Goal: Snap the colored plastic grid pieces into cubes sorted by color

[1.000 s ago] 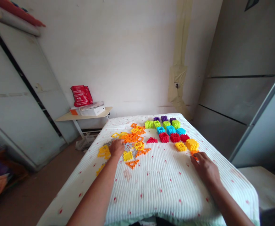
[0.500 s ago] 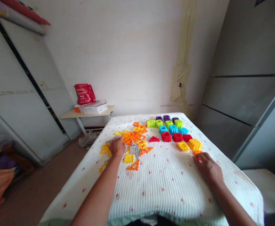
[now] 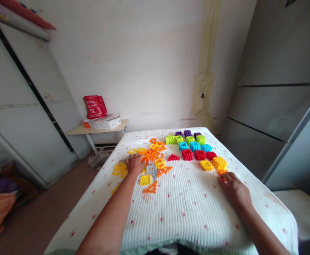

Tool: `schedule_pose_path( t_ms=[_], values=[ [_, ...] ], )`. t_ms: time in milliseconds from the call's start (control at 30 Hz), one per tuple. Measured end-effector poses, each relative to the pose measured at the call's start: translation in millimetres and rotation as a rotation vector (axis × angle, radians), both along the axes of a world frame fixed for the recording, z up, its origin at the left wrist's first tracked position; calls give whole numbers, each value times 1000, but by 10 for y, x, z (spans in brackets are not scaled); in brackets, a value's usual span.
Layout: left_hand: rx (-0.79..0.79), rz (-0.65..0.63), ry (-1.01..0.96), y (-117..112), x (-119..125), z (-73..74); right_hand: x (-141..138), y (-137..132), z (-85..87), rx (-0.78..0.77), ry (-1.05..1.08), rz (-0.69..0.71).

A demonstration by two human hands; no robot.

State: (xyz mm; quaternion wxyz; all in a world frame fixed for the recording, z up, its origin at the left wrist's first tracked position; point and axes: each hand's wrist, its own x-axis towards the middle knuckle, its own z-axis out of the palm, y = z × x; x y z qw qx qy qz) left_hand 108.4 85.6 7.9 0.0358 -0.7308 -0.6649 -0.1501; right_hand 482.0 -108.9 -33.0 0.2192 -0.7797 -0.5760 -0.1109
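Note:
My left hand [image 3: 134,164] lies on a heap of flat orange and yellow plastic pieces [image 3: 152,157] on a white quilted table cover [image 3: 186,205]; its fingers are curled down into the heap and I cannot see what they touch. A grey piece [image 3: 151,168] and a yellow square [image 3: 145,180] lie just right of that hand. My right hand [image 3: 233,189] rests palm down near the right side, fingers together over a small orange piece [image 3: 222,172]. Assembled cubes stand in rows beyond it: yellow [image 3: 219,163], red [image 3: 199,154], blue [image 3: 194,146], green [image 3: 181,139] and purple [image 3: 187,133].
A red triangle piece [image 3: 173,157] lies between the heap and the cubes. A small side table [image 3: 97,129] with a red bag [image 3: 95,106] and a white box stands by the far wall. Grey cabinet doors [image 3: 277,106] rise at the right, a white wardrobe [image 3: 16,117] at the left.
My left hand has slid a little to the right and farther into the heap. The right hand has stayed on the orange piece. The view shifted slightly.

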Motion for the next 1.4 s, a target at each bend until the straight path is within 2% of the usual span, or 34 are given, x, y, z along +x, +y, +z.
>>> schedule_pose_path(
  t_ms=[333, 633, 867, 1033, 1167, 1267, 1400],
  values=[
    [-142, 53, 24, 170, 78, -38, -7, -11, 29, -44, 21, 15],
    [-111, 60, 29, 150, 136, -20, -23, -8, 55, -67, 45, 14],
    [-4, 44, 38, 27, 107, 46, -31, -15, 61, -41, 32, 21],
    [227, 28, 11, -41, 14, -33, -25, -16, 40, -22, 22, 38],
    [333, -33, -140, -7, -58, -135, -12, -8, 25, -15, 22, 50],
    [362, 15, -216, 28, -146, -156, -17, -5, 33, 6, 17, 60],
    [419, 91, -351, 75, -278, -103, -38, -8, 63, 14, -5, 56]
  ],
)
